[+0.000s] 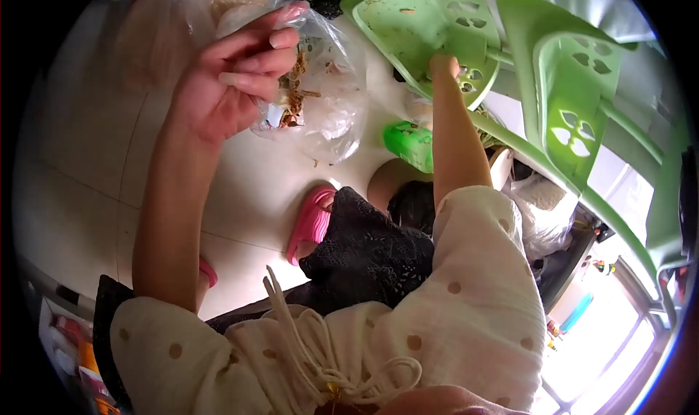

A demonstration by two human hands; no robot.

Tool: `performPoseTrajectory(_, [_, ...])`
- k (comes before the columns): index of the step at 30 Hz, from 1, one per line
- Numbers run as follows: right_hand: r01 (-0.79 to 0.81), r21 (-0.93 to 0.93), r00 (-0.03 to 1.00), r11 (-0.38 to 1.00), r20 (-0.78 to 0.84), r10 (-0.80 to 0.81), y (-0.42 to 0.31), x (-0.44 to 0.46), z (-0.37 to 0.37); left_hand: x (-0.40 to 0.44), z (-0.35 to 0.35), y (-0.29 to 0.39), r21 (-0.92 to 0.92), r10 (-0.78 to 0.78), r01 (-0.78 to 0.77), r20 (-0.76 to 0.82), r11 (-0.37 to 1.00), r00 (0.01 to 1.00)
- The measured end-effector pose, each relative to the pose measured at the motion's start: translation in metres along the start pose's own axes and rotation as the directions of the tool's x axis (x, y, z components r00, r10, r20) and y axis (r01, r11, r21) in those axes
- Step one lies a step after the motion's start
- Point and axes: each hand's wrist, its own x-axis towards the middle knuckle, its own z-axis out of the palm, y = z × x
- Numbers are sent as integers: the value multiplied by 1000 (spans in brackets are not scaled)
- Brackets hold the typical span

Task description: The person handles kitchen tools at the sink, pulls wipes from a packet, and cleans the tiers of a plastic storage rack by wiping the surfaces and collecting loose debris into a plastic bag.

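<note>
My left hand [244, 76] is raised on the left with its fingers curled in against a clear plastic bag [338, 102], whose film shows at the fingertips. Dry brown scraps [295, 95] and bits of litter lie inside the bag. My right hand [444, 67] reaches into a light green plastic rack tray [408, 33], closed near its leaf-shaped cut-outs. What those fingers hold, if anything, is hidden. Dark crumbs and a small orange bit [407, 10] are scattered over the tray's surface.
Another green rack tier [575, 116] stands at the right. Below the tray are a bright green container [410, 145] and a white plastic bag [542, 211]. A pink slipper [312, 224] is on the tiled floor [95, 153]. A bright window [604, 342] is at lower right.
</note>
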Motion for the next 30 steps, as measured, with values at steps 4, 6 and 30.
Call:
performPoseTrajectory(4, [-39,134,997,990,-61,48,-28,-4,11,0,-3,3,-2,2,-2,17,1000,1000])
performPoseTrajectory(6, [74,-239,995,968,-48,-87,-35,3,5,-3,-5,5,-21,4,-4,10,1000,1000])
performPoseTrajectory(30, [292,621,869,727,-490,70,-26,4,-30,-15,2,1,17,72,-72,-2,997,997])
